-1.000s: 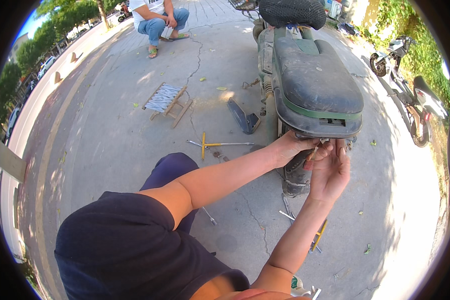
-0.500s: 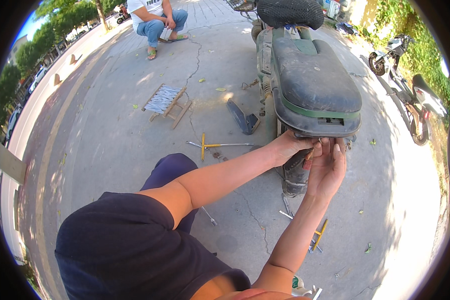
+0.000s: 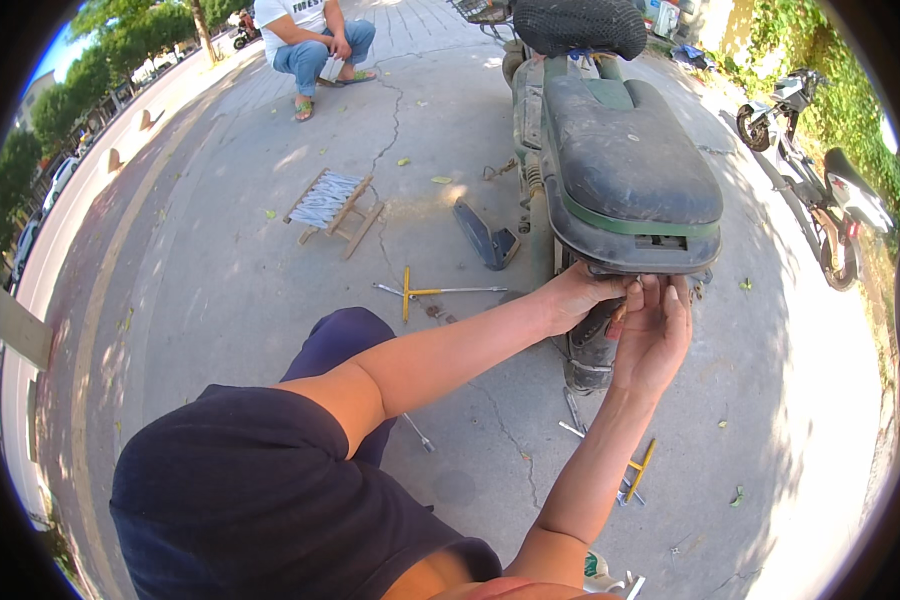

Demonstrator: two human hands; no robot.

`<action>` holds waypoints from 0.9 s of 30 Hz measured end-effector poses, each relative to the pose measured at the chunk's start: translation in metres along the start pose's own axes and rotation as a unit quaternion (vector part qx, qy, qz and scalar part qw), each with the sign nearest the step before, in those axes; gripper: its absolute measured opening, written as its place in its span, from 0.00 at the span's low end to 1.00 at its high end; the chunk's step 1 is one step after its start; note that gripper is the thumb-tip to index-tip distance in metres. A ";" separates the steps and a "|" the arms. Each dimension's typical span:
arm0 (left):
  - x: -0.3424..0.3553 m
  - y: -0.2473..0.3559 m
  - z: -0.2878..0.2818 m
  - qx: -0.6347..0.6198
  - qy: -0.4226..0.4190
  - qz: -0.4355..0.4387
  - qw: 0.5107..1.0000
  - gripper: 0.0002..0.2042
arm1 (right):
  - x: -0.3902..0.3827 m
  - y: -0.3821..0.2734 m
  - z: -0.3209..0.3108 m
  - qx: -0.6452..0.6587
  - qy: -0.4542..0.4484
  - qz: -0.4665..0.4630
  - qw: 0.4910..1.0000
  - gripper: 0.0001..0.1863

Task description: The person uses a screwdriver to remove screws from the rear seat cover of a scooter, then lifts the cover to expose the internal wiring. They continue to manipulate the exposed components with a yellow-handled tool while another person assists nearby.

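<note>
The rear end of an electric scooter stands before me, its worn black padded seat (image 3: 630, 150) edged by a green band. Below the seat's back edge, at the dark tail piece (image 3: 635, 262), both my hands work close together. My left hand (image 3: 578, 293) reaches in from the left with bent fingers, their tips hidden under the edge. My right hand (image 3: 655, 328) is raised palm toward me, its fingers curled up to the underside. A small reddish part (image 3: 616, 324) shows between the hands. What the fingertips pinch is hidden. The rear tyre (image 3: 588, 372) is below.
Yellow-handled T-wrenches lie left (image 3: 407, 292) and right (image 3: 642, 470) of the wheel. A dark plastic cover (image 3: 485, 235) and a folding stool (image 3: 332, 205) are on the pavement at left. A person (image 3: 315, 45) squats beyond. Another two-wheeler (image 3: 820, 190) is parked at right.
The fingers of my right hand have shifted slightly under the tail edge. My left hand stays almost where it was, and the scooter has not moved.
</note>
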State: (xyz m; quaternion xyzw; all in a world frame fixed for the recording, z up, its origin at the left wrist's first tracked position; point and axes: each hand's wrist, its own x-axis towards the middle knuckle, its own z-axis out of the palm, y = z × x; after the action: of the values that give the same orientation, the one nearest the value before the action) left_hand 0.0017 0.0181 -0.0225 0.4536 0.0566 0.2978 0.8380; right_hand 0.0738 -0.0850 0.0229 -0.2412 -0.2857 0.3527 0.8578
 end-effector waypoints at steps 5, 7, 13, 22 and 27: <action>0.000 0.001 0.000 0.003 -0.013 -0.010 1.000 0.17 | -0.001 0.004 0.003 -0.015 0.015 -0.022 1.000 0.25; -0.001 0.002 0.000 0.003 -0.016 -0.006 1.000 0.17 | -0.001 0.005 0.004 -0.022 0.017 -0.027 0.999 0.25; 0.000 -0.003 -0.003 -0.020 -0.031 0.014 0.999 0.14 | -0.016 -0.001 -0.010 -0.127 0.053 -0.079 0.987 0.21; 0.002 -0.004 -0.009 -0.030 -0.067 0.016 0.997 0.14 | -0.051 0.031 -0.060 -0.530 -0.015 -0.117 0.840 0.14; 0.004 -0.006 -0.011 -0.023 -0.065 0.007 0.998 0.15 | -0.059 0.054 -0.057 -0.622 0.005 -0.187 0.760 0.27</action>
State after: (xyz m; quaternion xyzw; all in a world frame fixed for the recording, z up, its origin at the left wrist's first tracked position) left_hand 0.0038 0.0262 -0.0334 0.4531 -0.0082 0.2749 0.8479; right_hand 0.0517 -0.1066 -0.0697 -0.6655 -0.4775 -0.0713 0.5692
